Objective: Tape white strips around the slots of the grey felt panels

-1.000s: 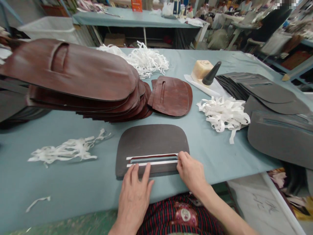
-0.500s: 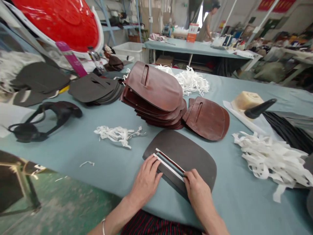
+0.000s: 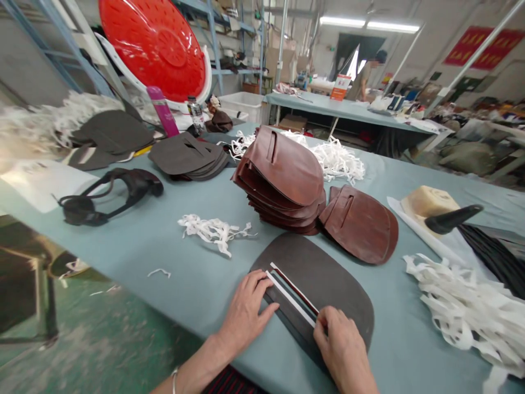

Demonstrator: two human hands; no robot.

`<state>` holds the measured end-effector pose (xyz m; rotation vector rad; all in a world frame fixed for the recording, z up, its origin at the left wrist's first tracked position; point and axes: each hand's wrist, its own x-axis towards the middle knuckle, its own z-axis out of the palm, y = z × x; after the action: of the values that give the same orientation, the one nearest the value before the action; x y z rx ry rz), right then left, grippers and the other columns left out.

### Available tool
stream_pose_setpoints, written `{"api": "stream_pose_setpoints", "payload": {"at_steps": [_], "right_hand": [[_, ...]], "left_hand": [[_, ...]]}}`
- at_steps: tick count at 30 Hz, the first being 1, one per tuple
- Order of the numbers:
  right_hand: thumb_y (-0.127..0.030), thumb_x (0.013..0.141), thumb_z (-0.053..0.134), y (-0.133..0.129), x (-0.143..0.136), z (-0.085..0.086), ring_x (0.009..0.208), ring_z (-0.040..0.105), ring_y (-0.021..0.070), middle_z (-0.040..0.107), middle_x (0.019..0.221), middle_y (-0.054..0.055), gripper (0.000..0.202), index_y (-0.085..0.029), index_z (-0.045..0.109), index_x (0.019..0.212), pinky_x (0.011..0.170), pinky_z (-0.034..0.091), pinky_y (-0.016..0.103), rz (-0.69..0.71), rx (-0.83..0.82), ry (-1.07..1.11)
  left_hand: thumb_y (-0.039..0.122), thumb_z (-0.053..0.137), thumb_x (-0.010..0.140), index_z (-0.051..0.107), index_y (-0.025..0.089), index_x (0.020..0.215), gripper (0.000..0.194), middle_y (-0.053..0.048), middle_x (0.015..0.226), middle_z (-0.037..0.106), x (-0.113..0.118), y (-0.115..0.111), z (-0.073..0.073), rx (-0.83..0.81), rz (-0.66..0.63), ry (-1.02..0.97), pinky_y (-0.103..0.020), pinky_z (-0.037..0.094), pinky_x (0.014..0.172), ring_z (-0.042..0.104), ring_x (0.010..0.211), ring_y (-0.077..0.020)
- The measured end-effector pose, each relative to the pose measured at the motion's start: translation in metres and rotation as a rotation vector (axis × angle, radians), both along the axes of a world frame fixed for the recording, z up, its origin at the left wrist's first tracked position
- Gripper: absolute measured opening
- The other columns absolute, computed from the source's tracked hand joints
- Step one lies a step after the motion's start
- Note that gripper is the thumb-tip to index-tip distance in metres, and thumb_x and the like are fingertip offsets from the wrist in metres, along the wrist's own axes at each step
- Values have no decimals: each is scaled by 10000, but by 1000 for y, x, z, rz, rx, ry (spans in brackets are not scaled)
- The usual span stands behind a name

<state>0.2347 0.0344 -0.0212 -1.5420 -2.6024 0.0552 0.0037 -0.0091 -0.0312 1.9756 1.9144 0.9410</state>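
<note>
A dark grey flap-shaped panel [image 3: 315,268], with a long slot, lies on the table before me. White tape strips [image 3: 290,298] line both long edges of the slot, and a thin line of brown shows along the far edge. My left hand [image 3: 249,306] rests on the panel's near left part, fingers stretched to the strip's left end, thumb apart. At the slot's right end my right hand [image 3: 338,336] is closed, thumb and index finger pinching the near strip's end. Just beyond the panel stand a stack of brown leather flaps [image 3: 283,169] and another brown flap [image 3: 361,224].
White tape scraps [image 3: 215,231] lie left of the panel, and a bigger tape heap [image 3: 463,312] lies right. A black-handled tool [image 3: 453,219] rests against a cream block [image 3: 429,201]. Black headgear [image 3: 115,194] and grey slotted panels [image 3: 191,156] sit left. A person [image 3: 365,76] stands at the far table.
The view has tilted up and turned left, so the scene sits lower and further right. My left hand stays at the strip's left end; my right fingers have curled in more at its right end.
</note>
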Motion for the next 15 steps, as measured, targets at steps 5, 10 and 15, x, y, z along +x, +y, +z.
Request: {"api": "stream_pose_setpoints", "payload": {"at_steps": [5,10,15], "right_hand": [[-228,892,519,-1,-24,2,657,594,198,617,681,19,98,-203,586,825,641,388,304,-89,-52,70],[-65,847,489,7,-76,-1,772,560,212,606,795,62,170,-187,607,827,690,413,310,-8,-3,202],[21,809,405,12,-114,-3,807,517,222,581,879,82,326,-186,629,924,685,435,331,58,54,269]], "left_hand": [[251,604,816,507,224,1151,350,-87,1224,499,3,-1,0,16,11,6,-489,407,1028,441,1211,-261],[222,585,818,499,206,1153,346,-95,1218,518,2,-2,1,7,-2,0,-494,386,1048,436,1227,-260],[156,484,850,420,168,1258,413,-133,1317,472,0,-3,1,29,-3,-1,-467,387,1044,420,1255,-244]]}}
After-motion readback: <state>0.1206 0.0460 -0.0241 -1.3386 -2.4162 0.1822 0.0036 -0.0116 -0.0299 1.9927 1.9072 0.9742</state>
